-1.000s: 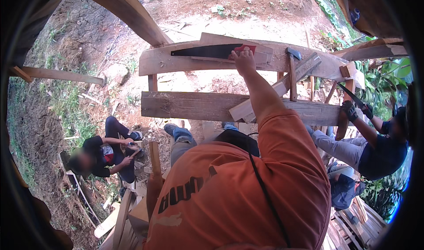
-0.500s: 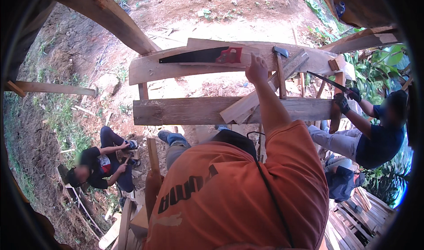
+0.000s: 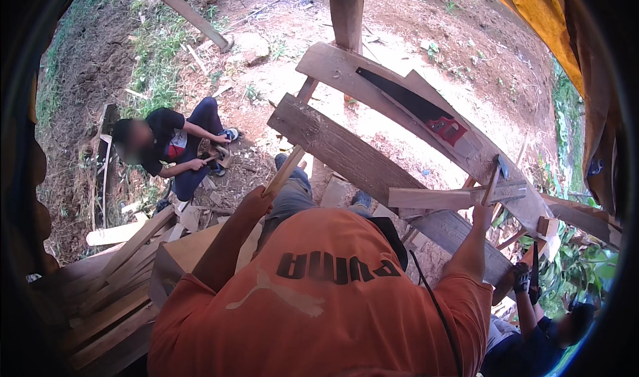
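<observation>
Your left hand (image 3: pixel 256 200) has its grip wrapped around a slim wooden stick (image 3: pixel 285 171) that slants up and away from your knee toward the lower plank (image 3: pixel 346 154). Your right hand (image 3: pixel 482 212) is raised with its grip closed on the handle of a hammer (image 3: pixel 494 177), whose dark head sits up beside the upper plank (image 3: pixel 399 97). The hammer stands just above a short grey board (image 3: pixel 456 196) lying crosswise on the two planks.

The two weathered planks run slantwise from upper left to lower right, side by side with a gap between them, fixed to an upright post (image 3: pixel 346 7). On the upper plank lies a hand saw (image 3: pixel 416 104), dark blade pointing up-left, red handle toward you.

You are outdoors, above sloping bare reddish earth (image 3: pixel 413 24) strewn with wood scraps, with grass (image 3: pixel 150 51) at the left. A person in black (image 3: pixel 170 144) crouches on the ground there. At lower left are stacked boards (image 3: pixel 110 297); at lower right another person (image 3: pixel 539 324) in dark blue reaches up with a gloved hand. A yellow tarp (image 3: pixel 539 11) hangs at upper right.
</observation>
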{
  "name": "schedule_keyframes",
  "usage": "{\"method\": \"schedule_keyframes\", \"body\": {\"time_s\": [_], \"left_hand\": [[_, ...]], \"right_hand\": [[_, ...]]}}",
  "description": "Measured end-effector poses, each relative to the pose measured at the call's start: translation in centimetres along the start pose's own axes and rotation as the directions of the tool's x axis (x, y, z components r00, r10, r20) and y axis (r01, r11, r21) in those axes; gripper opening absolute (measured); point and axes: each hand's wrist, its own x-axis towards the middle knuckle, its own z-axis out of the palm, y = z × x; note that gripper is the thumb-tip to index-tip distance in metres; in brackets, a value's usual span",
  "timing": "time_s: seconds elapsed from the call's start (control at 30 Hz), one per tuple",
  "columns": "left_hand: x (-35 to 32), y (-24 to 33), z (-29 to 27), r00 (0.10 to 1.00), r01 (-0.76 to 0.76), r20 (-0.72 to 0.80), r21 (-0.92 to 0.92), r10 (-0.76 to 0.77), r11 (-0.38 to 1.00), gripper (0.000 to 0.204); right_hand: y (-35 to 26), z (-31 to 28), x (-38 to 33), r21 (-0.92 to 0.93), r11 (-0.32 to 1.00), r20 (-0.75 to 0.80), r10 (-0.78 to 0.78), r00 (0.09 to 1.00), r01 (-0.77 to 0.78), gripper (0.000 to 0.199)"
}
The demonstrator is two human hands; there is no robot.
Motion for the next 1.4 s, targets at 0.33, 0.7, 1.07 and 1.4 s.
{"method": "schedule_keyframes", "body": {"time_s": [0.33,0.7,1.07,1.4], "left_hand": [[6.9,2.6,1.1,0.965,-0.156,-0.170,0.237,0.199,0.959,0.051],[19.0,6.8,2.6,0.799,-0.413,-0.258,0.420,0.543,0.808,0.042],[26.0,3.9,5.1,0.626,-0.418,-0.406,0.547,0.666,0.726,0.016],[28.5,3.1,6.9,0.629,-0.416,-0.490,0.444,0.604,0.794,0.017]], "right_hand": [[-0.6,-2.7,-7.8,0.865,0.503,0.106,-0.182,0.978,0.000,0.025],[-18.9,-5.4,-23.4,0.401,0.762,0.253,-0.625,0.738,0.508,0.026],[-38.9,1.4,-35.0,0.200,0.579,0.560,-0.729,0.392,0.790,0.043],[-41.2,5.0,-35.5,0.143,0.640,0.649,-0.637,0.417,0.755,0.043]]}}
